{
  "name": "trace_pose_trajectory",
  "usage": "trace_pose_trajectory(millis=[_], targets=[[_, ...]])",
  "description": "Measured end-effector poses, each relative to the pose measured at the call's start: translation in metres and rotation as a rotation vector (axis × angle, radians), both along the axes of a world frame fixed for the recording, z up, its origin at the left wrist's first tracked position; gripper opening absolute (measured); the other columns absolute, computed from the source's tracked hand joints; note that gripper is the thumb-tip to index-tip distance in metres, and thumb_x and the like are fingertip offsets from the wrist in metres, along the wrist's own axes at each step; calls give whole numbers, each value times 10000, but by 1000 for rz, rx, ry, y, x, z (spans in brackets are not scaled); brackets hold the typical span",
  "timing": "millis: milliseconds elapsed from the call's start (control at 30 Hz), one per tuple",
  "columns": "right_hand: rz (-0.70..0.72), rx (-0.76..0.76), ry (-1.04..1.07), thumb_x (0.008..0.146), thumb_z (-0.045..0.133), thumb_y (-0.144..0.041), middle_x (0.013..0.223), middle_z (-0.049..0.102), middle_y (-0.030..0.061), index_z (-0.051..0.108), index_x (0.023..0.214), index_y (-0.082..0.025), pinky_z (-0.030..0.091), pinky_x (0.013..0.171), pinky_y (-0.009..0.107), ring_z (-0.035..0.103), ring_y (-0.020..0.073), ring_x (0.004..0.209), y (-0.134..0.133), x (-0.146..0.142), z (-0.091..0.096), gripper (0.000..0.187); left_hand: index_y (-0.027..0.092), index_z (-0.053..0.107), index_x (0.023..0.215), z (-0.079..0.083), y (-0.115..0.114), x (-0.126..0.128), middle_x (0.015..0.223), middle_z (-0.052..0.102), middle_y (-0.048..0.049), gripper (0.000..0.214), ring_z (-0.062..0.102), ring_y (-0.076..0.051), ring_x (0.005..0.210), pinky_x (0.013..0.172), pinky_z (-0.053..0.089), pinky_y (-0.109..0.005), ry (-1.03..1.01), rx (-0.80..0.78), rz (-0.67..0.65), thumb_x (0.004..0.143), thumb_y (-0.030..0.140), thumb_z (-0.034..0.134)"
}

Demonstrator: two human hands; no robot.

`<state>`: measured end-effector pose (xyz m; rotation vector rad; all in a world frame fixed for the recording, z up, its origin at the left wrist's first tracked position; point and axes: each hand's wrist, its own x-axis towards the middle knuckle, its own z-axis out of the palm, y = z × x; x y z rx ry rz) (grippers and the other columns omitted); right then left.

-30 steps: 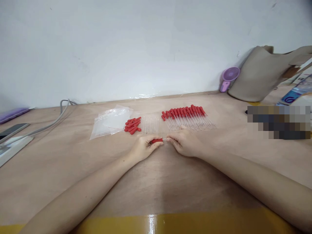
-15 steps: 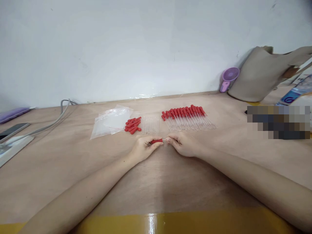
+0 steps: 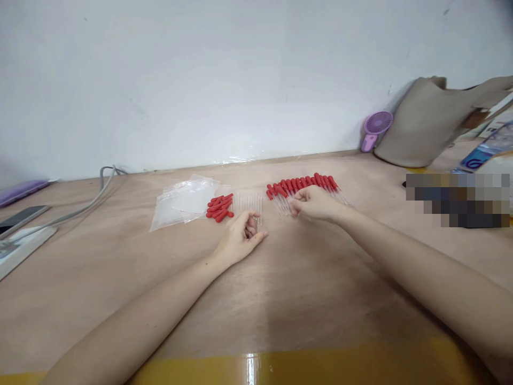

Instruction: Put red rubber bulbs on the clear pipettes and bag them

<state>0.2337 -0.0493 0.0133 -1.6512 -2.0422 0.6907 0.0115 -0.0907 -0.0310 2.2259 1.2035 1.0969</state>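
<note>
My left hand (image 3: 241, 235) rests on the table with its fingers curled and thumb apart, nothing held. Just behind it lie thin clear glass tubes (image 3: 248, 202) side by side, and loose red rubber bulbs (image 3: 219, 207) in a pile to their left. My right hand (image 3: 312, 204) is closed in a pinch at the front of a row of red-capped droppers (image 3: 308, 182). From its fingertips a dropper (image 3: 282, 191) points left and back, its red bulb showing; the fingers cover part of its tube. My right hand hides some droppers of the row.
Clear plastic bags (image 3: 188, 198) lie left of the bulbs. Farther left are a cable (image 3: 94, 198), a phone (image 3: 24, 218) and a purple case (image 3: 24, 191). At the back right stand a purple handheld fan (image 3: 377, 125), a beige bag (image 3: 417, 123) and a bottle (image 3: 481, 152).
My hands have come apart. The right one has carried the dropper back and right to the row. My left hand has let go of the red bulb and loosened its fingers.
</note>
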Motion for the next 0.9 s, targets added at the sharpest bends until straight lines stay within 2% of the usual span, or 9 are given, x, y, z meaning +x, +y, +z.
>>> trace_pose_trajectory(millis=[133,267,400,700,833,900], targets=[[-210,202,-177,767,489,-336,597,614,69,596,567,-180,363,509,272,562,182,595,19,-19,-2,275,159,565,929,2,-1,-1,684,456,23,218,463,-77,573,505,445,-181,78,26,-35,745,264,614],[-287,269,-305,783,465,-309,743,644,136,651,756,-153,406,594,330,603,253,738,31,-35,-12,244,153,572,924,2,-1,-2,686,465,16,203,467,-85,588,505,447,-183,99,22,-53,751,254,607],[-302,274,-380,794,454,-306,845,644,175,651,843,-124,429,642,360,612,285,796,32,-40,-18,272,147,574,915,2,-1,-2,699,463,13,194,470,-79,581,506,451,-185,111,14,-66,752,246,607],[-307,196,-409,809,411,-469,841,654,138,660,893,-150,452,673,369,612,285,845,28,-41,-16,413,152,583,861,2,-1,-2,702,469,12,143,480,-74,567,496,451,-187,126,31,-70,753,242,604],[-238,245,-382,812,406,-483,872,660,119,659,884,-169,452,678,358,610,262,840,20,-51,-14,409,157,592,826,0,-2,-1,679,471,15,115,469,-79,555,501,433,-196,140,57,-34,756,248,605],[-187,236,-374,801,430,-479,883,662,110,660,872,-178,452,682,346,609,252,845,16,-60,-13,386,164,594,796,0,-1,-1,652,464,20,101,455,-86,549,527,422,-216,150,117,29,761,259,602]])
